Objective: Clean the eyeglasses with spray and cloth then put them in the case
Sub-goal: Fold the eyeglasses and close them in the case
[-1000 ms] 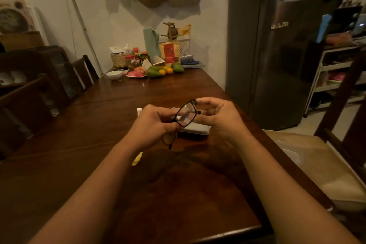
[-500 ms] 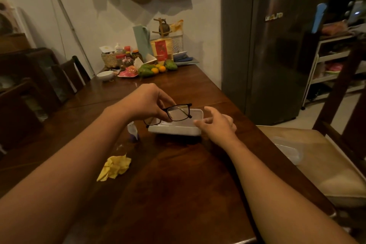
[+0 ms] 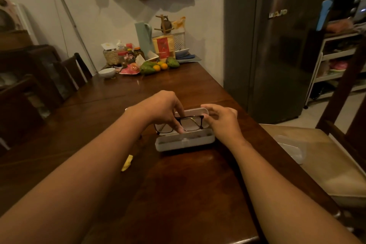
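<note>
- The black-framed eyeglasses (image 3: 181,125) hang just above the open grey glasses case (image 3: 185,141), which sits on the dark wooden table (image 3: 178,194); they are not yet seated in the tray.
- Judged risk: the frame overhangs the case's left end, so if it goes down as it lies, that lens could land on the rim instead of inside.
- Judged risk: the raised lid (image 3: 195,111) stands right behind the frame; closing it before the glasses sit flat could pinch a temple or press on a lens.
- Judged risk: the left fingers lie over the lens area, so freshly wiped glass may pick up smudges.
- The left hand (image 3: 164,111) pinches the frame near the bridge, thumb and fingers closed on it from above; this hand carries the weight.
- The right hand (image 3: 221,121) has its fingers loosely curled, half open, fingertips at the frame's right corner beside the lid; whether they actually clamp the frame or only steady it cannot be told.
- A crumpled yellow cloth (image 3: 126,163) lies on the table left of the case, mostly hidden by the left forearm, well apart from both hands.
</note>
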